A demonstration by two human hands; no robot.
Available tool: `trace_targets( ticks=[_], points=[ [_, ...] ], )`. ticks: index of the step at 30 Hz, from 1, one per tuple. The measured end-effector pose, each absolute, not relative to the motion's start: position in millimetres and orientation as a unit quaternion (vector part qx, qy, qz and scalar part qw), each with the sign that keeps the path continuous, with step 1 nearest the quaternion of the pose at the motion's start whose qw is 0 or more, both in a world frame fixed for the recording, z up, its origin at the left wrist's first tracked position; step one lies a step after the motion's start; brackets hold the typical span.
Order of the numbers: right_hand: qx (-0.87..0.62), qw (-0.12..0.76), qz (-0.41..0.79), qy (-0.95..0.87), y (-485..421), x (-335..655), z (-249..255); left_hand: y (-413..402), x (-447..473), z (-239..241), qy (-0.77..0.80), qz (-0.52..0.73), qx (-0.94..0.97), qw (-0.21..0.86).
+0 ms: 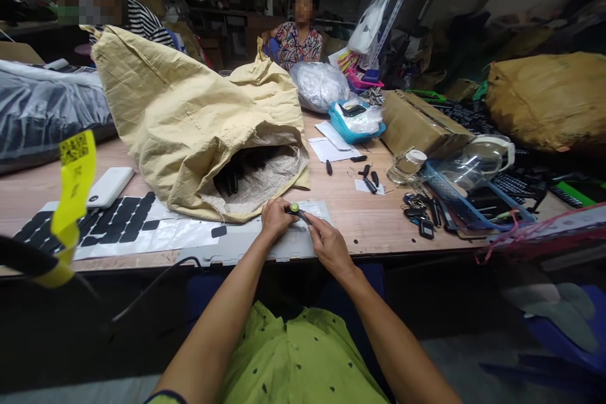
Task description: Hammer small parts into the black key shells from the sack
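My left hand (pixel 275 216) and my right hand (pixel 326 241) meet at the near edge of the wooden table (pixel 374 218). Together they pinch a small dark tool with a yellow-green cap (pixel 296 209). Both hands have their fingers closed on it. They rest above a clear plastic sheet (pixel 265 243). Just behind them lies a big tan sack (pixel 199 120) on its side, its mouth open toward me with dark pieces inside.
A white sheet of black pads (pixel 108 221) and a white power bank (pixel 110 186) lie left. Small dark parts (pixel 369 178), a glass jar (pixel 406 166), a blue tray (pixel 454 192) and a cardboard box (pixel 421 121) sit right. Two people sit across the table.
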State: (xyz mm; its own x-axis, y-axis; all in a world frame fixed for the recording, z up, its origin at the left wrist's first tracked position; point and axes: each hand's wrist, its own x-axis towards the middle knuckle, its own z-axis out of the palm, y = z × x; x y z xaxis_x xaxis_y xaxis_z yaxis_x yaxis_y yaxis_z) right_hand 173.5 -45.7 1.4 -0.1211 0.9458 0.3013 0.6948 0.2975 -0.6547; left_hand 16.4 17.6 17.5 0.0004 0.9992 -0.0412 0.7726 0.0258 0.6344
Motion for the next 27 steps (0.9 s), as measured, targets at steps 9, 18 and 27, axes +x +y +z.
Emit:
trace_targets(
  ticks=[9,18,27],
  points=[
    [-0.558,0.394,0.196,-0.703,-46,182,1,13,20,22,0.675,0.239,0.647,0.260],
    [-0.638,0.355,0.111,-0.674,-25,196,4,11,20,20,0.671,0.245,0.653,0.250],
    [-0.709,0.210,-0.081,-0.669,11,216,-17,8,19,16,0.663,0.256,0.664,0.235]
  ],
)
